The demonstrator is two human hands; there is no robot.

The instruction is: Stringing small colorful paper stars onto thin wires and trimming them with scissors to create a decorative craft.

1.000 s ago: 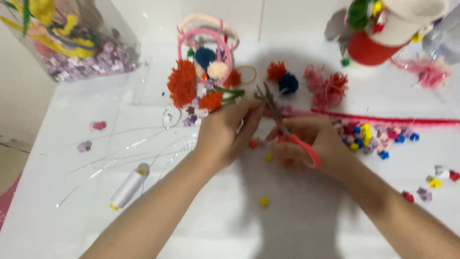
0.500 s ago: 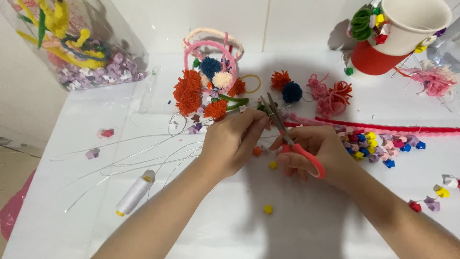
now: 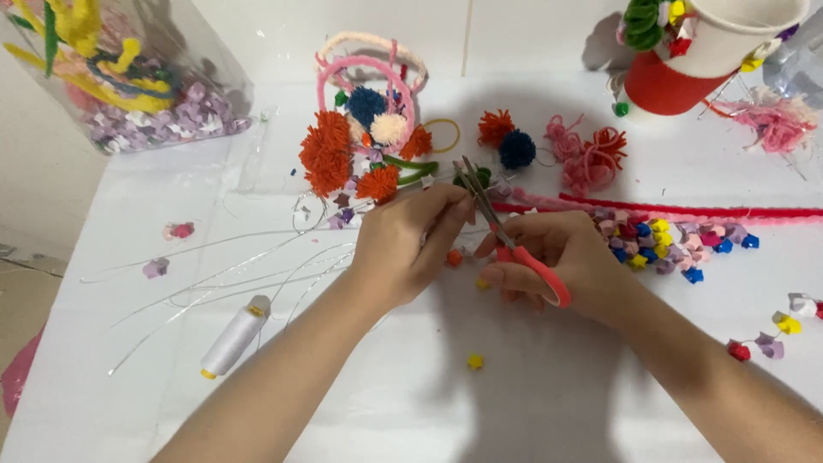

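Scissors in right hand

A white table top fills nearly the whole view, evenly lit from above, with soft shadows falling across it. Behind it stands a pale cream wall with one thin vertical seam. At the lower left, a strip of beige floor shows.

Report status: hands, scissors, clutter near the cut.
Right hand grips red-handled scissors. Left hand pinches at the blades. Pompom bouquet just beyond; paper stars beside.
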